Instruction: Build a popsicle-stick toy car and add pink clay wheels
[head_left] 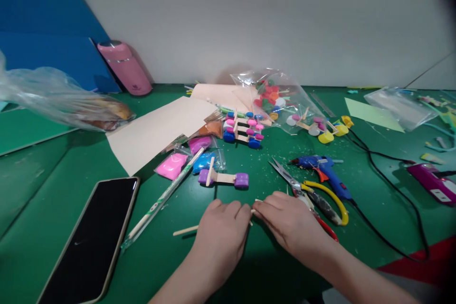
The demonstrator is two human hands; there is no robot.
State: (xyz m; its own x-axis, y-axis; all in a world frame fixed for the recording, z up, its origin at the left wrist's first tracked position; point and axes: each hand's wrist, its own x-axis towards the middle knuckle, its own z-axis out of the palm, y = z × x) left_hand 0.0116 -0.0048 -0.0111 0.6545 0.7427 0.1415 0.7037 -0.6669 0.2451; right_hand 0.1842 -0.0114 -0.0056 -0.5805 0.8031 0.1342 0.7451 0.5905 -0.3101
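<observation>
A plain pale-grey wall (249, 19) rises behind the green table (156, 251), with blue panels (46, 0) standing at the table's far left.

the stick (185, 231) looks like matt wood, the phone screen (90, 242) glossy, the scissor blades (290, 178) smooth metal.
</observation>
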